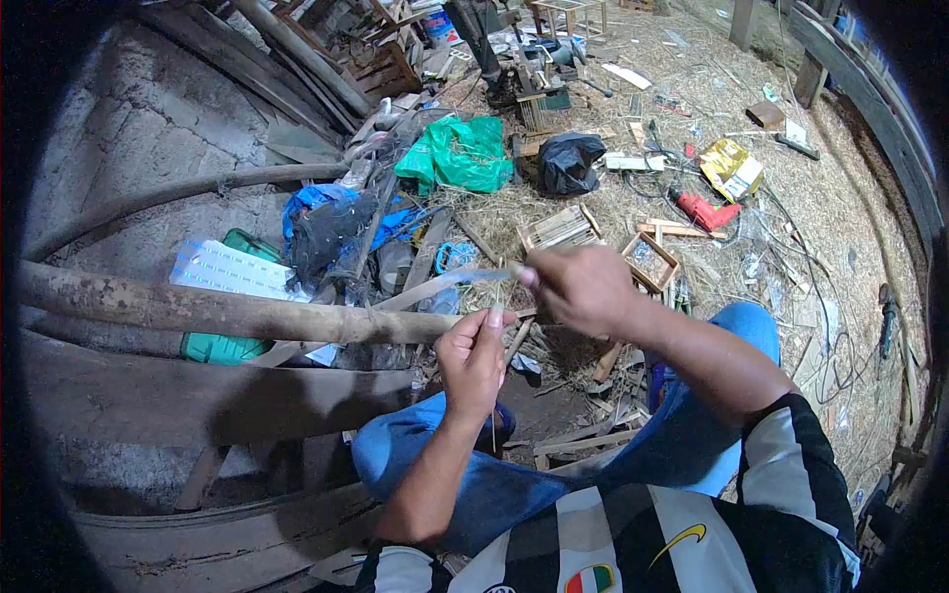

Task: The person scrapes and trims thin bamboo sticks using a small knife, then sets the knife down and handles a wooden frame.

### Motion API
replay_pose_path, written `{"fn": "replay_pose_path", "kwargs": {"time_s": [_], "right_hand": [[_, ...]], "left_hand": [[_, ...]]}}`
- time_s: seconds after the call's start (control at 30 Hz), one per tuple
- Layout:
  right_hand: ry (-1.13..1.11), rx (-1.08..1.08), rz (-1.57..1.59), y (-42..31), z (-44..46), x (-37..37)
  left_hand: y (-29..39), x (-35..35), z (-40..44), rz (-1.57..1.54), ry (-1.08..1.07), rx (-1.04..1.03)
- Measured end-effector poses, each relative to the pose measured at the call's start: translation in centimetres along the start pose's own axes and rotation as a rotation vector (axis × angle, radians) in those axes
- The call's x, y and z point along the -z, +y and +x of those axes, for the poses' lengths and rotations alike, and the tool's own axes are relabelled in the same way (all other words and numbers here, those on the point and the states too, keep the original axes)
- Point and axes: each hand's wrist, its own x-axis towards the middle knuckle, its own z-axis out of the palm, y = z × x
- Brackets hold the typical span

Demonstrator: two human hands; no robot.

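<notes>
My left hand (474,361) is closed in a pinch, thumb up, on a thin pale stick (495,415) that hangs below the fingers. My right hand (578,292), a closed fist, is just above and to the right of it. From that fist a long flat blade (470,277), greyish and blurred, reaches left above my left fingertips. Its handle is hidden inside the fist. Behind the hands a thick bamboo pole (247,314) runs in from the left, its right end close to my left hand.
A wooden plank (217,390) lies below the pole. Ahead are a green plastic bag (457,153), a black bag (571,163), a small slatted wooden frame (560,229), a wooden box (650,262) and a red power tool (706,211). Shavings and cables cover the floor.
</notes>
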Motion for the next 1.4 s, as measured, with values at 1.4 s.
{"fn": "replay_pose_path", "kwargs": {"time_s": [1.4], "right_hand": [[0.079,0.208,0.084,-1.7,-1.0,0.0]], "left_hand": [[0.0,-0.1,-0.7,-0.075,-0.048,-0.102]]}}
